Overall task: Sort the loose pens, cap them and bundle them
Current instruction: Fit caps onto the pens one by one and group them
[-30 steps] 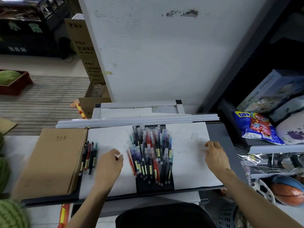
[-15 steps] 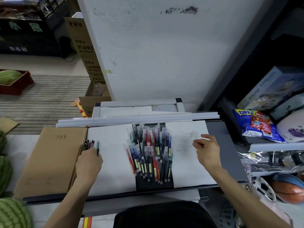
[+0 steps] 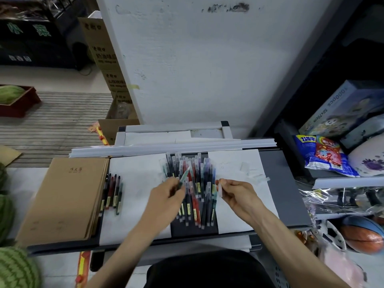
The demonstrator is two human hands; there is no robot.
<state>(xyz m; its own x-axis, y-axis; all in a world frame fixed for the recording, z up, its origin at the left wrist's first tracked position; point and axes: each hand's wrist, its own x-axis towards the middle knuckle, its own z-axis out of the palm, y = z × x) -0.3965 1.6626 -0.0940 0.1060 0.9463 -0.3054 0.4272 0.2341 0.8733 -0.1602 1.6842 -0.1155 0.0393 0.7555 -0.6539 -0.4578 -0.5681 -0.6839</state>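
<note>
Hovering over the dark worktop (image 3: pixel 280 183), the left hand (image 3: pixel 166 196) grips a teal pen (image 3: pixel 184 174), fingers (image 3: pixel 175 183) curled round its barrel, far end pointing to one o'clock. At three o'clock from it, the right hand (image 3: pixel 239 194) pinches a clear cap (image 3: pixel 219 187). Beneath both lies the loose pen pile (image 3: pixel 197 173). A small sorted row (image 3: pixel 113 192) lies at nine o'clock, beside brown notebooks (image 3: pixel 62 200).

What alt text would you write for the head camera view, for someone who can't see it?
The person's left hand holds a teal pen and the right hand pinches what looks like a clear cap, above a pile of loose pens. A row of pens lies to the left, beside a stack of brown notebooks.
</note>
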